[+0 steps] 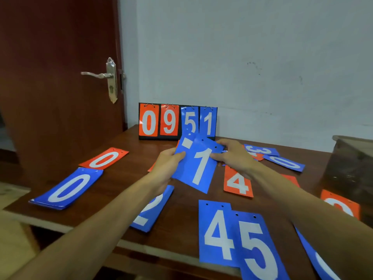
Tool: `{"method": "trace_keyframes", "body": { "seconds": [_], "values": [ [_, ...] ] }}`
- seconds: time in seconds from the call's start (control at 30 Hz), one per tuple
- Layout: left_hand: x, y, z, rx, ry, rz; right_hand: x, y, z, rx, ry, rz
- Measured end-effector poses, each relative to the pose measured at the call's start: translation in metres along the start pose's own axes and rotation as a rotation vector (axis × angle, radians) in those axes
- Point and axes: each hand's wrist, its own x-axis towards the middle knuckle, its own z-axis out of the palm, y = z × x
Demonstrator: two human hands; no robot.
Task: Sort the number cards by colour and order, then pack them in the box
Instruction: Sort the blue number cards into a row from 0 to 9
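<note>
Above the brown table (113, 178), both hands hold blue number cards. My left hand (166, 166) grips the left edge of a blue "1" card (198, 168), with a second blue card (184, 145) fanned out behind it. My right hand (232, 156) pinches the "1" card's upper right edge. On the left lies a stack of blue cards topped by "0" (67, 188), and a red "0" (104, 159) lies beyond it. A blue "2" (151, 211), blue "4" (217, 233), blue "5" (256, 247) and red "4" (238, 182) lie nearer me.
A flip scoreboard (177, 122) showing 0 9 5 1 stands at the table's back against the wall. Blue "3" (261, 151) and blue "0" (286, 162) cards lie behind my right hand. A brown box (351, 170) sits at the right edge, a red card (341, 205) before it. A door (60, 77) is left.
</note>
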Motion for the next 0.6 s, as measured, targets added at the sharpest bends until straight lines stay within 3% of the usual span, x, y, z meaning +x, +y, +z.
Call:
{"method": "trace_keyframes", "body": {
  "seconds": [0.1,0.27,0.6],
  "values": [
    [0.002,-0.004,-0.009,0.079,0.006,0.038,0.007,-0.005,0.017,-0.057,0.036,-0.016],
    [0.006,-0.012,-0.017,0.139,-0.061,-0.005,0.010,-0.004,0.029,0.082,-0.019,0.014],
    [0.004,-0.024,0.000,0.156,-0.115,-0.049,0.000,0.008,0.007,0.060,-0.022,0.064]
  ]
}}
